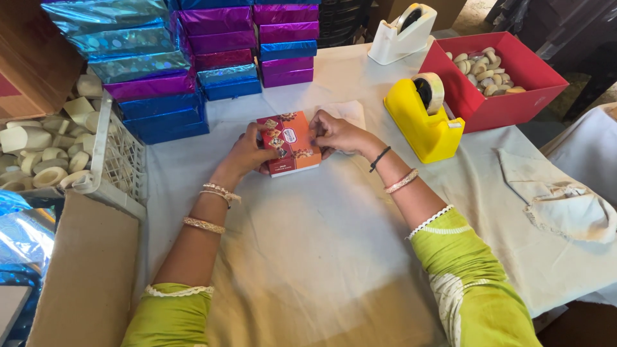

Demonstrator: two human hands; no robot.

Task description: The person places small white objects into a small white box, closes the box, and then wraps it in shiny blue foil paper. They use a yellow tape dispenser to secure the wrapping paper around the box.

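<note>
Both arms show lime-green short sleeves trimmed with white scalloped lace, the right one printed with pale motifs. The left hand has beaded and gold bangles stacked at its wrist. The right hand wears a thin black thread band and a pink-gold bangle.

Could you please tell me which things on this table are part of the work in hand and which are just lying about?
In use:
- small printed box, held on both sides
- left hand
- right hand

Lying about:
- yellow tape dispenser
- white tape dispenser
- red tray of tape rolls
- stacks of foil-wrapped boxes
- folded cloth
- white crate
</note>
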